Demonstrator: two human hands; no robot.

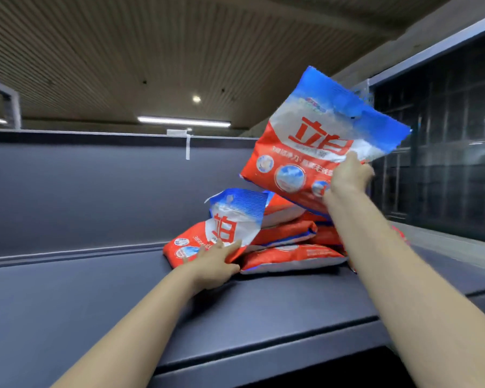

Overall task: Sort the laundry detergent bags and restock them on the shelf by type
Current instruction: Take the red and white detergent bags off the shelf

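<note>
A broad dark grey shelf (101,298), matte and smooth, runs across the view, with a seam along its front edge and a flat grey back panel (81,191) rising behind it. A small white tag (187,147) hangs from the panel's top rail. Above is a ribbed ceiling with a long strip light (184,121).

At the shelf's right end lies a pile of detergent bags (289,254), soft pillow-shaped plastic pouches, glossy red with blue and white edges, stacked flat and overlapping. How many are in the pile cannot be told.

Held in the air above the pile, tilted to the right, is a raised bag (314,141): blue top band, white cloudy middle, red bottom, with the large red characters 立白 across it. A line of smaller white writing below is too blurred to read, and 3 round blue emblems sit under it.

Leaning against the pile's left side is a front bag (221,228) of the same design, its top crumpled and folded, showing 白 and part of another character.

The right hand (349,175) grips the raised bag at its lower right edge, fingers curled behind it. The left hand (216,264) rests on the front bag's lower part, thumb spread across its face, fingers around the bottom corner.
</note>
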